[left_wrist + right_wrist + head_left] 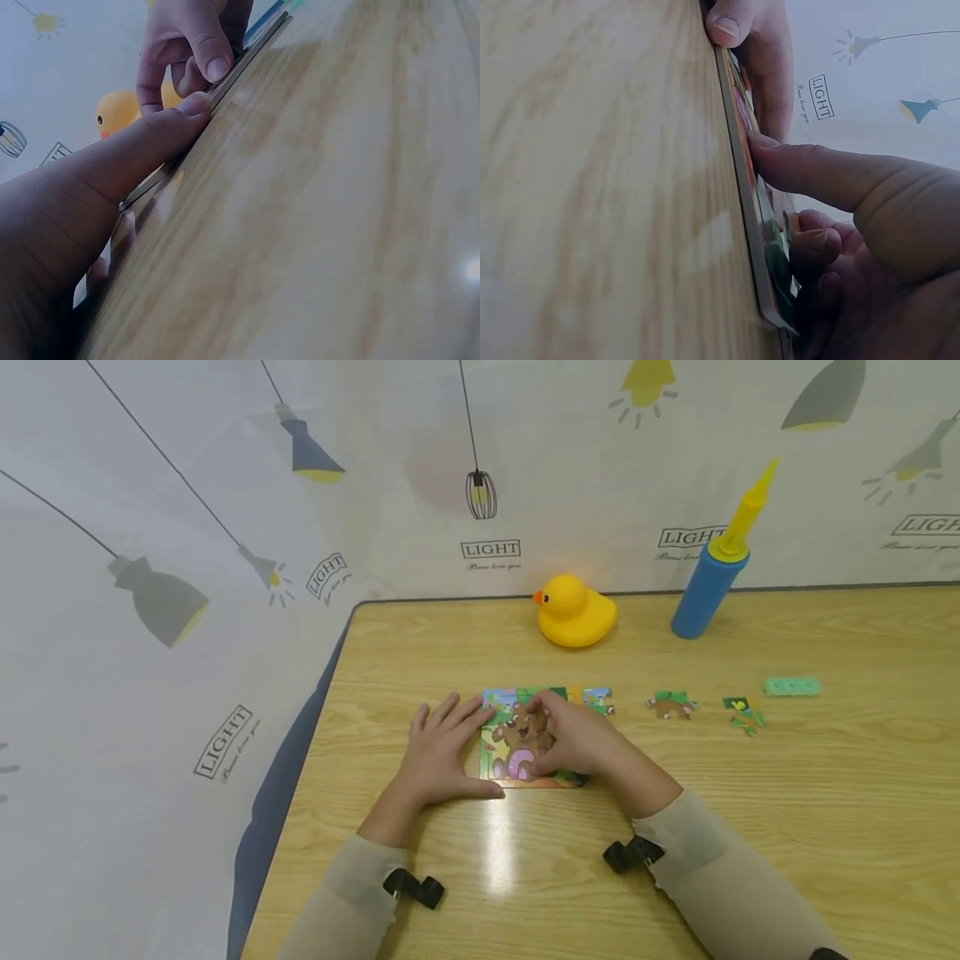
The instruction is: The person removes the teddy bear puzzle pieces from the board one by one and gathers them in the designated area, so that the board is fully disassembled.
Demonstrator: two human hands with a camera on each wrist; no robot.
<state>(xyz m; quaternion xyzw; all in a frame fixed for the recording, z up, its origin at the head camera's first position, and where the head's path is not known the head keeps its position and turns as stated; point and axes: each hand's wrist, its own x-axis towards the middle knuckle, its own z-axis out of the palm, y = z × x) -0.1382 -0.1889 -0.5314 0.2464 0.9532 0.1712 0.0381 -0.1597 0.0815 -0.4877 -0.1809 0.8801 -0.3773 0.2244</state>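
A cartoon bear jigsaw puzzle (516,745) lies in a thin flat tray (742,176) on the table. My left hand (442,752) rests at its left side with fingers spread; the thumb touches the front edge. Over the puzzle's right half, my right hand (581,735) curls its thumb and index finger around a brown puzzle piece (545,739). In the right wrist view that thumb touches the puzzle surface, and the other fingers are bent. The hand hides much of the puzzle's right side. A blue-and-green puzzle piece (598,697) shows at the upper right.
Farther right lie a brown-and-green puzzle piece (672,705), a green-and-yellow puzzle piece (742,713) and a mint-green block (792,687). A yellow rubber duck (576,614) and a blue-and-yellow hand pump (710,585) stand at the back by the printed wall covering (405,552).
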